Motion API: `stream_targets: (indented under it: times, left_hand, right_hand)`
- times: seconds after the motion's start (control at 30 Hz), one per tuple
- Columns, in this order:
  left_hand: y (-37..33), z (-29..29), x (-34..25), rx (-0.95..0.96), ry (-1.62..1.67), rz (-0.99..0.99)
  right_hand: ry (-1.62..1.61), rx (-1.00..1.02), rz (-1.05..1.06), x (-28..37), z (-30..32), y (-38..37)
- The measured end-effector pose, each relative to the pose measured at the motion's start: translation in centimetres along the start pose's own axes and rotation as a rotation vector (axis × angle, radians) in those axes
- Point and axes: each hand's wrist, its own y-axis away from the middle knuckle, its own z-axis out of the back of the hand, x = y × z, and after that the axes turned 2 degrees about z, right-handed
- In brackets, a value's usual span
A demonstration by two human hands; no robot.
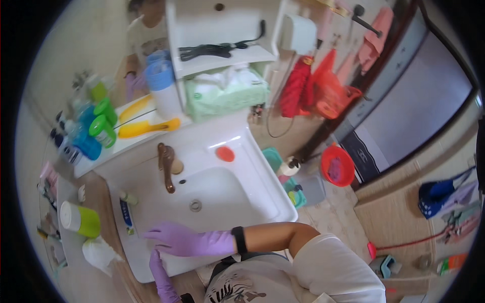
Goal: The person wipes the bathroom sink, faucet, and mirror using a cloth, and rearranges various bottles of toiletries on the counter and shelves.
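Both hands wear thin purple gloves, with black bands at the wrists. My right hand [177, 239] reaches left over the near rim of the white washbasin [268, 202], its fingers stretched out and a little apart. Just below it, my left hand [159, 270] points upward, seen edge-on. Its fingertips meet the underside of the right hand, so its fingers are partly hidden. Nothing shows in either hand. Closest to the gloves lies a blue and white toothpaste tube [126, 216] on the basin's left rim. A brown faucet [166, 167] stands at the basin's back.
An orange oval soap [225, 154] sits on the basin's back rim. Behind are a yellow comb [149, 127], green jars [103, 131], a blue cup [162, 76] and a tissue pack [227, 93]. A green-white canister [81, 219] stands left; a red bucket [337, 165] stands right.
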Motion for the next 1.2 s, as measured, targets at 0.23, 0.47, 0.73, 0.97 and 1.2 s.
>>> stream_targets:
  times: [0.23, 0.47, 0.73, 0.97, 1.2]
  left_hand:
    - [-5.8, -7.4, -2.6, 0.051, -0.154, -0.127]
    - [-8.8, -17.1, -5.4, 0.215, -0.170, -0.178]
    - [-2.2, -29.4, -10.8, 0.175, -0.295, -0.206]
    - [4.9, -43.0, -10.9, -0.184, -0.647, -0.347]
    - [8.5, -56.8, -10.0, -0.598, -0.692, -0.216]
  right_hand:
    - [0.244, -0.295, -0.470, -6.2, 7.7, 15.7]
    - [0.180, -0.746, -1.038, -4.2, 11.8, 30.2]
    - [0.103, -1.001, -1.114, -1.3, 18.8, 45.7]
    - [0.111, -0.897, -1.090, -5.9, 30.9, 64.3]
    - [0.203, -0.748, -1.257, -18.0, 43.7, 83.8]
